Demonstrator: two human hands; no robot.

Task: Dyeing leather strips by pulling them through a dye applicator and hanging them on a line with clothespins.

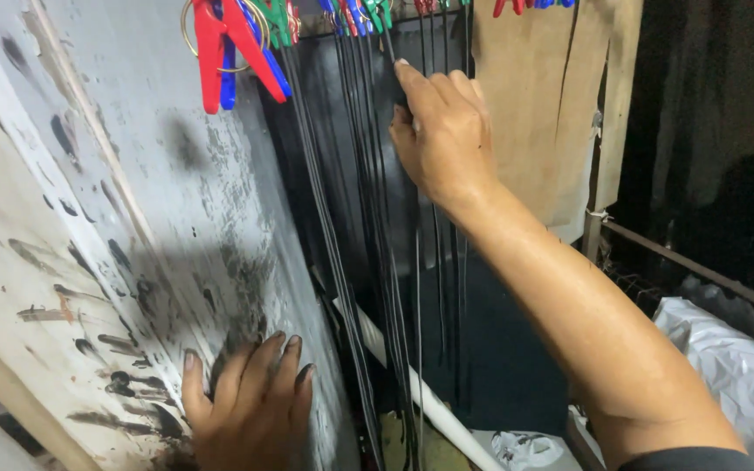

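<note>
One paint-smeared white board (pixel 133 227)

A: We log the left hand (pixel 250 406) low, fingers together and flat, palm pressed forward, fingertips dark-stained.

B: We note the right hand (pixel 441 131) raised, arm extended, fingers curled with thumb pinching.
</note>
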